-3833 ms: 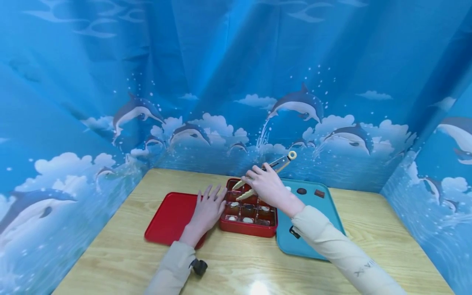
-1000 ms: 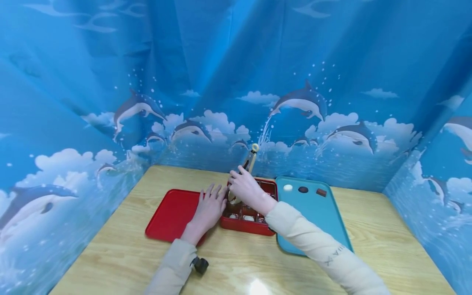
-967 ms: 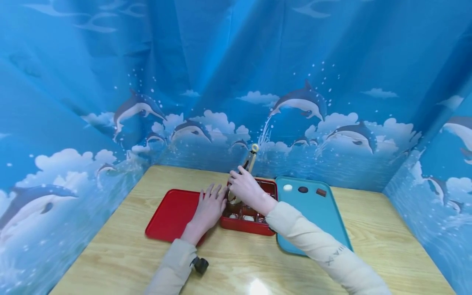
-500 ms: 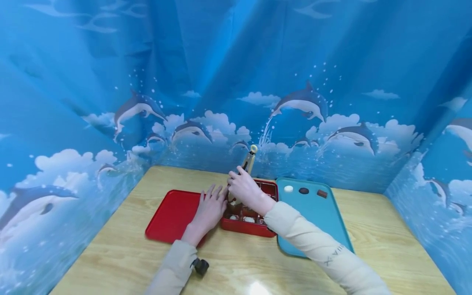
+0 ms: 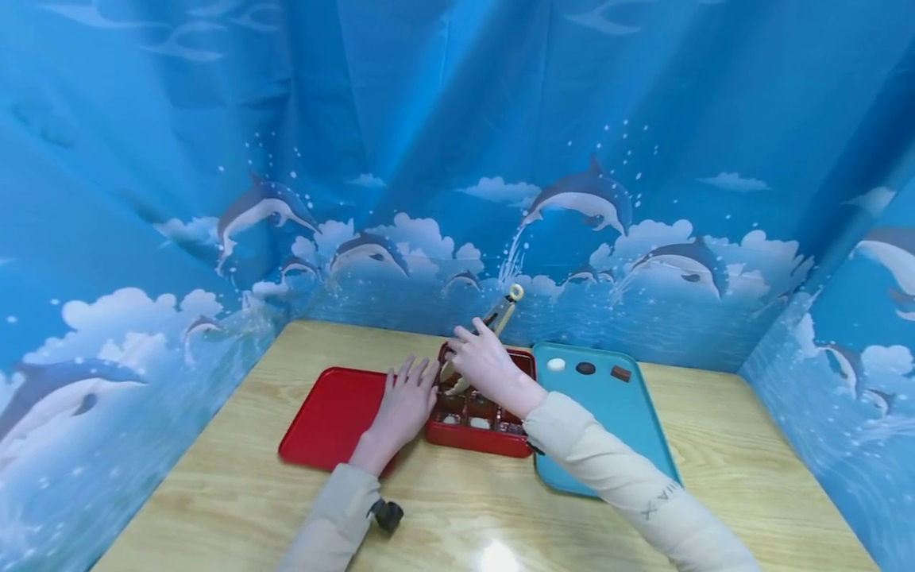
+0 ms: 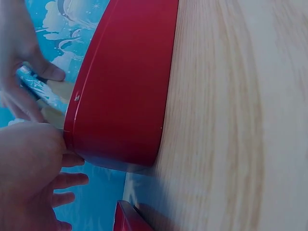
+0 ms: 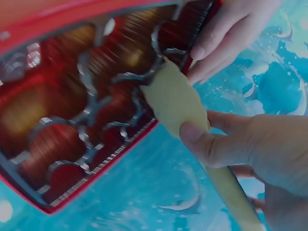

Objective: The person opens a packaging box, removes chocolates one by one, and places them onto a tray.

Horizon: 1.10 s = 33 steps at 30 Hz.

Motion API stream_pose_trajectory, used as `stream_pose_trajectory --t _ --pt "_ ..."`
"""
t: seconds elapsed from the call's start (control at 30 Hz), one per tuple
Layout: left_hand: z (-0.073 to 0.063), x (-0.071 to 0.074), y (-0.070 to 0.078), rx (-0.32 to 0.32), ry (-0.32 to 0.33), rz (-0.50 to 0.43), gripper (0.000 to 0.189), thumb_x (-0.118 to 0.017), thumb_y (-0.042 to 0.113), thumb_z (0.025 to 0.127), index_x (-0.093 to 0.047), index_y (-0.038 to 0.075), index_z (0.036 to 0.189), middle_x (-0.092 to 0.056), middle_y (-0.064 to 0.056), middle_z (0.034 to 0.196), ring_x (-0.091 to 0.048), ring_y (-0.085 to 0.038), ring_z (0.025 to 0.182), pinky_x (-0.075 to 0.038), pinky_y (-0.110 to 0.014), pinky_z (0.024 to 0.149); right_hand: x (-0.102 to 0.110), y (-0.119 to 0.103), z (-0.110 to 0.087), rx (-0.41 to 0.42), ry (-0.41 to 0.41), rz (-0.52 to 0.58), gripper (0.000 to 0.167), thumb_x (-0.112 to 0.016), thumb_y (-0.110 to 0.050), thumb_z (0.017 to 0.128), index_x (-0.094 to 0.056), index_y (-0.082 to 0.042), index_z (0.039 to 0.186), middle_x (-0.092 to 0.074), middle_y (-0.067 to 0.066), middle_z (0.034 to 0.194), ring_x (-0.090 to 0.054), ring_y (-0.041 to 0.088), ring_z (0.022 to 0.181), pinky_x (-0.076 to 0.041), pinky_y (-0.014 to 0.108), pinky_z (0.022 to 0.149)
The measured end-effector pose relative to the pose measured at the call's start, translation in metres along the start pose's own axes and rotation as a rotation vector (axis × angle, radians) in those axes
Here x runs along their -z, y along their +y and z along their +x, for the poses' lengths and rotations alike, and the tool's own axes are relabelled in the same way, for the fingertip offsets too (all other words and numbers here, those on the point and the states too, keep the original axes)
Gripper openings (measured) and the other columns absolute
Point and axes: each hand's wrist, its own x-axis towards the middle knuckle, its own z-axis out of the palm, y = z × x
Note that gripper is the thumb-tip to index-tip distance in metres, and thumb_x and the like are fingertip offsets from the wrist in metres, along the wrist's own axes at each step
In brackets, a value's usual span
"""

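Observation:
My right hand (image 5: 493, 367) grips a pair of tongs (image 5: 503, 311) by its arms, over the left rear part of a red box (image 5: 479, 439) with compartments. In the right wrist view, the tongs' broad cream tip (image 7: 175, 98) reaches down over a divider at the box's side; what lies between the tips is hidden. Pale and dark pieces like chocolates, among them a white piece (image 5: 479, 423), sit in the front compartments. My left hand (image 5: 402, 405) has its fingers extended against the box's left side. Up close, that hand (image 6: 29, 163) lies at the rim.
To the right, a blue tray (image 5: 629, 413) bears a white round piece (image 5: 556, 364), a dark round one (image 5: 585, 369) and a brown rectangular one (image 5: 620, 373) along its back. A red lid-like tray (image 5: 329, 417) lies left, partly under my left forearm. A dolphin-print curtain stands behind.
Over the earlier frames my right hand carried the tongs leftward and down into the box. In the last half second it has drawn slightly up and right, tongs tilting right. The left hand stays put.

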Motion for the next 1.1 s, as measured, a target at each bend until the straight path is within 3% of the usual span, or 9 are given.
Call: stream_pose_trajectory --t 0.13,0.47,0.67,0.83,1.0,1.1 --pt "0.0 0.001 0.0 -0.003 -0.007 0.007 0.048 -0.057 0.023 0.104 -0.051 0.007 0.149 -0.051 -0.018 0.149 -0.035 -0.042 0.145 -0.031 -0.067 0.112 0.01 0.0 0.006 0.04 0.02 -0.04 0.021 -0.073 -0.023 0.094 -0.079 -0.03 0.112 -0.071 -0.011 0.122 -0.055 0.016 0.122 -0.038 0.042 0.111" --pt "-0.001 0.0 0.006 -0.01 -0.013 0.011 0.048 -0.058 0.023 0.104 -0.052 0.008 0.148 -0.051 -0.018 0.15 -0.035 -0.042 0.145 -0.031 -0.067 0.112 0.013 -0.006 0.02 0.022 -0.137 0.052 0.018 -0.067 -0.021 0.097 -0.081 -0.03 0.106 -0.072 -0.015 0.118 -0.054 0.013 0.125 -0.034 0.042 0.116" --pt "0.001 -0.001 0.006 -0.003 -0.025 0.022 0.05 -0.058 0.024 0.104 -0.05 0.008 0.15 -0.05 -0.017 0.15 -0.034 -0.041 0.146 -0.031 -0.066 0.113 0.01 -0.007 0.019 -0.014 -0.172 0.052 0.016 -0.07 -0.024 0.097 -0.08 -0.032 0.107 -0.072 -0.014 0.117 -0.055 0.014 0.122 -0.034 0.044 0.115" --pt "0.002 0.002 0.004 -0.001 -0.019 0.022 0.051 -0.061 0.024 0.102 -0.051 0.007 0.149 -0.051 -0.017 0.15 -0.035 -0.041 0.146 -0.031 -0.066 0.113 0.01 -0.006 0.011 -0.059 -0.132 0.061 0.012 -0.073 -0.028 0.095 -0.082 -0.029 0.103 -0.074 -0.008 0.113 -0.057 0.017 0.115 -0.038 0.047 0.109" --pt "0.002 0.003 0.002 0.002 -0.021 0.037 0.049 -0.061 0.023 0.102 -0.052 0.008 0.148 -0.051 -0.017 0.149 -0.035 -0.041 0.146 -0.032 -0.066 0.113 0.015 -0.004 0.009 -0.045 -0.072 0.023 0.012 -0.075 -0.03 0.092 -0.082 -0.028 0.102 -0.073 -0.007 0.116 -0.056 0.018 0.117 -0.038 0.044 0.109" --pt "0.002 0.002 0.002 -0.001 -0.014 0.046 0.048 -0.061 0.022 0.102 -0.054 0.008 0.147 -0.053 -0.017 0.148 -0.036 -0.041 0.145 -0.033 -0.066 0.112 0.019 -0.003 0.013 -0.024 -0.08 0.002 0.012 -0.073 -0.029 0.094 -0.081 -0.028 0.103 -0.072 -0.008 0.119 -0.055 0.017 0.122 -0.037 0.043 0.111"
